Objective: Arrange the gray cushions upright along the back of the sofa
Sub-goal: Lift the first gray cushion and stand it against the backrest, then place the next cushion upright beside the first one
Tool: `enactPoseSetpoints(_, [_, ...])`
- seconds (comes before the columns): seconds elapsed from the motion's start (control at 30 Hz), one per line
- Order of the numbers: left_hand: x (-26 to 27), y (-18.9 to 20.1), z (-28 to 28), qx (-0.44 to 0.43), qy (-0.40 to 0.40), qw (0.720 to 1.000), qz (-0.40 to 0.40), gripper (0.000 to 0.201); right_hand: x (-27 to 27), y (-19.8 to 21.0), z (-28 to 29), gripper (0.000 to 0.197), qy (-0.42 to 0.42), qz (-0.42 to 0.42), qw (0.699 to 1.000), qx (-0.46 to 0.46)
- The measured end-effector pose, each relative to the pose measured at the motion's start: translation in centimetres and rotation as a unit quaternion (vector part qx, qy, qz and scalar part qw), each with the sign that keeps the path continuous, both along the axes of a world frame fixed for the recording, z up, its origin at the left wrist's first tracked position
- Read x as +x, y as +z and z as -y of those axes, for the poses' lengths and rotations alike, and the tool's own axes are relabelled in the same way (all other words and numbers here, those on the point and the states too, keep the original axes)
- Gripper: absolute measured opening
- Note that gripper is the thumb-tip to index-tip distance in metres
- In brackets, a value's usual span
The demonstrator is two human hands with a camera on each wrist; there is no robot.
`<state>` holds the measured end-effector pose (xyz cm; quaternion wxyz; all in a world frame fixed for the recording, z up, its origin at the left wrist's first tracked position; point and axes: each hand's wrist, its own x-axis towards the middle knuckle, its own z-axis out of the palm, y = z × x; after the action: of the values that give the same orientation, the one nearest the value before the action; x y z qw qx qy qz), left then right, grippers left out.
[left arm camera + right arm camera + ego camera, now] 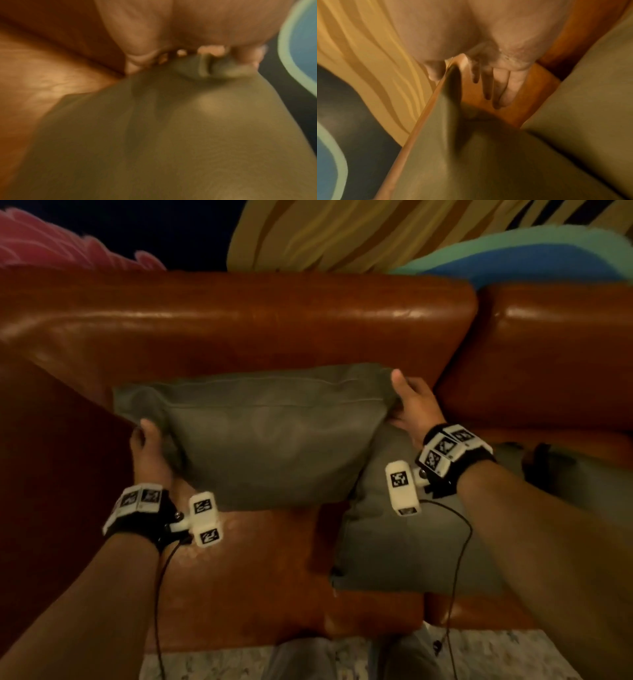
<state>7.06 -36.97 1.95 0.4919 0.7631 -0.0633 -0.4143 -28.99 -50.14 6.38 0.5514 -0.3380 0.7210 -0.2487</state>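
Observation:
A gray cushion [260, 433] is held up in front of the brown leather sofa back [239, 316], its lower edge near the seat. My left hand [150, 446] grips its left edge, thumb on the front. My right hand [411, 402] pinches its upper right corner, thumb on top. In the left wrist view the gray cushion [171, 135] fills the frame with fingers [247, 56] bunching the fabric. In the right wrist view the cushion edge [440, 121] runs between thumb and fingers [505, 86]. A second gray cushion [404, 535] lies flat on the seat under my right forearm.
The sofa armrest [51, 457] rises at the left. Another leather back section [548, 354] stands at the right. Behind the sofa is a wall painted in pink, yellow and blue shapes [376, 231]. A light patterned rug [496, 655] lies below the seat front.

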Motion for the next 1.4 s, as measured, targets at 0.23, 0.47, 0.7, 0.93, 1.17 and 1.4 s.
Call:
enactPoseSetpoints(0.23, [-9.4,-2.9,-9.6,0.223,-0.013,0.974,0.032,0.044,-15.8,-2.5,-10.2,0.044,-0.022,-0.164,0.982,0.086])
enactPoseSetpoints(0.47, [-27.2,-5.8,-7.5,0.234,-0.377,0.896,-0.026,0.066,-28.5,-7.6,-15.5,0.092,-0.027,-0.206,0.947,0.244])
enactPoseSetpoints(0.7, [-38.4,-7.1,-5.8,0.219,-0.347,0.911,-0.047,0.07,-32.6,-9.8,-14.4,0.107,-0.01,-0.083,0.974,0.211])
enactPoseSetpoints(0.93, [-43.3,-8.9,-7.5,0.244,-0.318,0.915,-0.036,0.083,-40.8,-10.4,-11.1,0.111,0.086,-0.155,0.96,0.217])
enactPoseSetpoints(1.17, [-41.1,-11.0,-4.5,0.215,-0.201,0.952,-0.086,0.098,-39.4,-12.4,-9.5,0.133,0.024,-0.02,0.989,0.145])
enactPoseSetpoints(1.4, [-41.4,-1.2,-1.2,0.004,-0.204,0.979,0.01,0.091,-39.0,-3.7,-7.5,0.111,0.018,0.029,0.998,-0.045])
